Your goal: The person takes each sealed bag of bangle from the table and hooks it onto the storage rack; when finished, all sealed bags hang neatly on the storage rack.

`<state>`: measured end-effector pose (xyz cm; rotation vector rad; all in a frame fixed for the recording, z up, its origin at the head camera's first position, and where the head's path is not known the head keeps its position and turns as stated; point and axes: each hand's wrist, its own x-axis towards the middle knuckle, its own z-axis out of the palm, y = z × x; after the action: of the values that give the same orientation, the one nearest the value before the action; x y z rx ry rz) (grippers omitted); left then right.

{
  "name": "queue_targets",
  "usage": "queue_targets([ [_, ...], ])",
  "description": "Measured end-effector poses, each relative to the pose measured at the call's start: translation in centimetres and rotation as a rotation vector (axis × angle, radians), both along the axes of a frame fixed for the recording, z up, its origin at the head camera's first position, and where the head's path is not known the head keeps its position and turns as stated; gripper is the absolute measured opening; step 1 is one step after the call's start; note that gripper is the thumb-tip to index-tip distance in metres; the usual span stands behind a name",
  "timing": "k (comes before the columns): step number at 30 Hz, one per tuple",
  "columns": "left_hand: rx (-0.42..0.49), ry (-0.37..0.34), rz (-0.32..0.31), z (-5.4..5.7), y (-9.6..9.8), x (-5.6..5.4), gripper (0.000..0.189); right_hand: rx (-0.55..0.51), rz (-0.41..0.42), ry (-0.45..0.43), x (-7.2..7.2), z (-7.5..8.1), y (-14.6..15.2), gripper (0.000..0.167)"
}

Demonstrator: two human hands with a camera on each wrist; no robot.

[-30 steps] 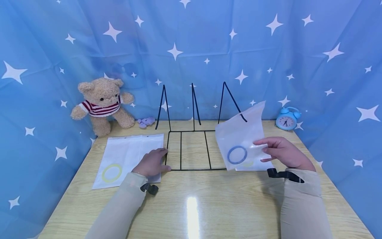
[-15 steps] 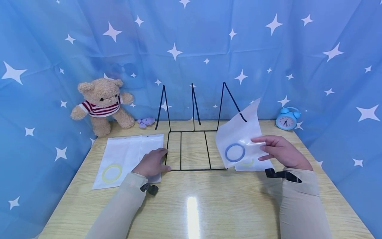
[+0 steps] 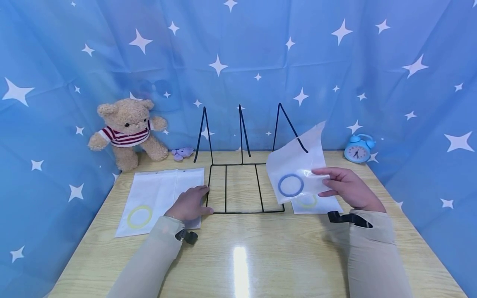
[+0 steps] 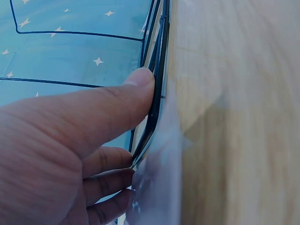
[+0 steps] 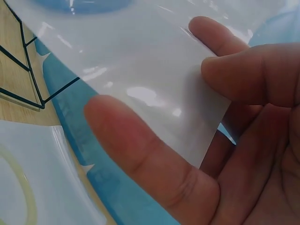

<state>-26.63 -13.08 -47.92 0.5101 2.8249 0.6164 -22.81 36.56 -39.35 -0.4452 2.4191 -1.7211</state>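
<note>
My left hand (image 3: 189, 203) grips the left side of a black wire rack (image 3: 225, 188) on the table; in the left wrist view its thumb presses the dark wire (image 4: 160, 56) with the fingers curled below. My right hand (image 3: 352, 188) pinches the right edge of a translucent white plastic bag (image 3: 298, 161) marked with a blue ring (image 3: 279, 185). That bag hangs tilted at the rack's right side, beside a bent upright wire. The right wrist view shows thumb and fingers on either side of the bag (image 5: 140, 61). Beneath it lies another white bag (image 3: 328, 205) with a yellow ring.
Overlapping white bags (image 3: 156, 186), one with a yellow ring (image 3: 128, 217), lie left of the rack. Along the back are a teddy bear (image 3: 127, 136), a small purple toy (image 3: 182, 153) and a blue alarm clock (image 3: 358, 150). A starry blue curtain (image 3: 257, 37) surrounds the table.
My right hand has shifted slightly left and up with the bag, lifting its lower edge so more of the yellow ring beneath shows. The left hand stays on the rack.
</note>
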Motion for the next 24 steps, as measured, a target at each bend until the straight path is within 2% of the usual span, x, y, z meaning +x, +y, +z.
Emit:
queue_targets([
  [9, -0.007, 0.01, -0.004, -0.1, 0.0, 0.0, 0.083, -0.006, -0.063, -0.006, 0.0, 0.1, -0.4, 0.04],
  [18, -0.008, 0.004, -0.008, 0.2, -0.2, -0.1, 0.084, -0.038, -0.078, 0.015, -0.3, 0.2, -0.9, 0.043],
  [24, -0.004, 0.003, -0.009, -0.2, -0.1, -0.2, 0.084, -0.018, -0.116, 0.021, -0.1, 0.2, -1.5, 0.045],
])
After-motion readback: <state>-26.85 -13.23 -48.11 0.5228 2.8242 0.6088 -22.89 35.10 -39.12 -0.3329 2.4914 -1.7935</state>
